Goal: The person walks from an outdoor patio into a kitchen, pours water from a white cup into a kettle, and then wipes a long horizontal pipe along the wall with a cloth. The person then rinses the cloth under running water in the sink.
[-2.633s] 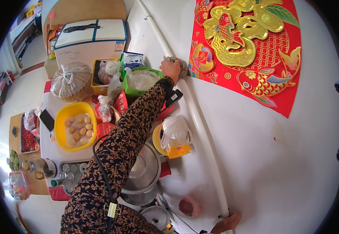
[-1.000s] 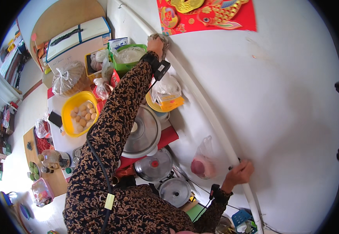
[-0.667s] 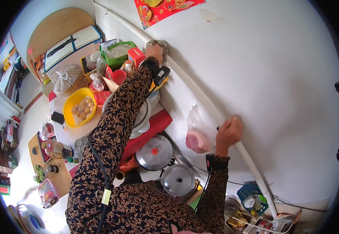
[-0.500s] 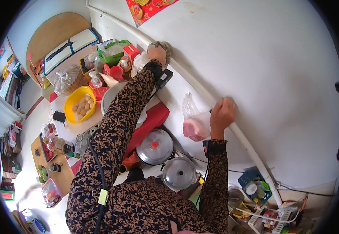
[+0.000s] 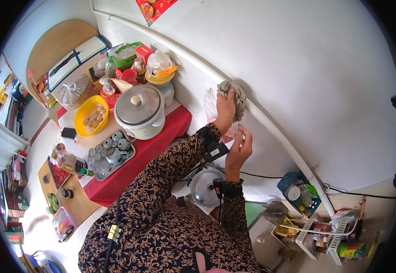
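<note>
My left hand [image 5: 225,109] presses a crumpled grey cloth [image 5: 237,96] against the white pipe [image 5: 270,122] that slants down along the wall. Just below it, my right hand [image 5: 239,154] is raised with its fingers loosely bent and apart, with nothing visible in it. A clear plastic bag [image 5: 210,104] hangs by the wall behind my left hand. Its pink piece of meat [image 5: 229,135] is partly hidden by my two hands. Beneath my right hand stands a pot with a shiny metal lid [image 5: 208,187].
On the red-edged table to the left are a white lidded pot [image 5: 139,113], a tray of cups and a teapot [image 5: 111,154], and a yellow basin of eggs [image 5: 91,116]. A blue basket [image 5: 298,193] and white racks [image 5: 323,239] stand at lower right.
My left hand has slid the cloth down the pipe to the right. My right hand has let go of the pipe and moved lower left, beside the bag of meat.
</note>
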`<state>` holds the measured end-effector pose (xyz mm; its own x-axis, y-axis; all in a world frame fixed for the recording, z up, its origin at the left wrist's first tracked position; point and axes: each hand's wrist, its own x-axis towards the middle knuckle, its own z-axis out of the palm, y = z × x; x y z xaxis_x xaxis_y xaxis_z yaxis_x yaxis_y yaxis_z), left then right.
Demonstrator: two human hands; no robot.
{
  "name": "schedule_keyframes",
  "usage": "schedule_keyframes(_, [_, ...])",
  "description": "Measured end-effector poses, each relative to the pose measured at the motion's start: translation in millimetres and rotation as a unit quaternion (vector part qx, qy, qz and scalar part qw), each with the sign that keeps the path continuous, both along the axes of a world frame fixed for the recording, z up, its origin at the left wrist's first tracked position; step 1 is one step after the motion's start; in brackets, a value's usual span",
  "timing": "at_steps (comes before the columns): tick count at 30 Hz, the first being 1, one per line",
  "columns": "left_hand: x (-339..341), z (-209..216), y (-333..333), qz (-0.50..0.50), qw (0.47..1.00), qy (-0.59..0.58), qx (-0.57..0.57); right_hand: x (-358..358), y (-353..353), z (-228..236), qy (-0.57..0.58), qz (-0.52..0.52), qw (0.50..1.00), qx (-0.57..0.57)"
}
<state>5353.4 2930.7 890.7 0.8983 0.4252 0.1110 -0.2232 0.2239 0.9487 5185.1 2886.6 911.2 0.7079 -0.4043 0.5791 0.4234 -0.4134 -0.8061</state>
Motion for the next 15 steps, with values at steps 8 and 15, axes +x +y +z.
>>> schedule_keyframes(8, [-56, 14, 57, -0.106, 0.957, -0.061, 0.262, -13, -37, -9, 0.04, 0.017, 0.992, 0.123])
schedule_keyframes(15, [-77, 52, 46, 0.034, 0.864, -0.256, 0.432, -14, -37, 2, 0.011, -0.001, 0.996, 0.09])
